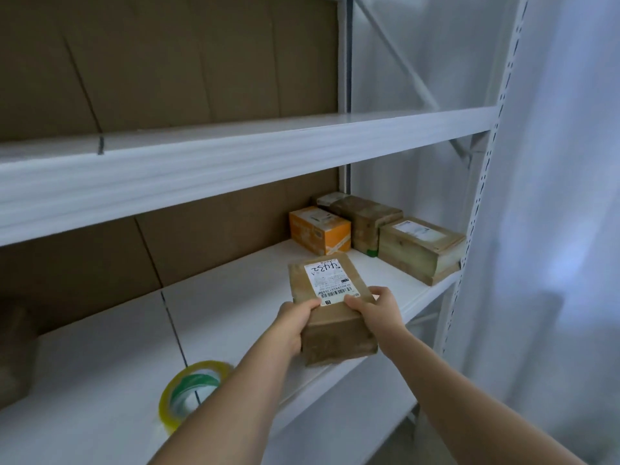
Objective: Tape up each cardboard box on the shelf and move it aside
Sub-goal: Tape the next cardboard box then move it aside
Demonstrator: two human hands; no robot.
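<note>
A brown cardboard box (330,298) with a white shipping label on top sits near the front edge of the white lower shelf (235,297). My left hand (293,322) grips its near left side, thumb on the top face. My right hand (375,308) grips its near right corner, fingers curled over the top. A roll of clear yellowish tape (188,392) lies on the shelf at the lower left, partly behind my left forearm.
At the shelf's right end stand an orange box (318,229), a brown box (367,218) behind it and a labelled brown box (421,248) on a flat one. Another brown box (15,350) is at the far left. An upper shelf (235,162) overhangs.
</note>
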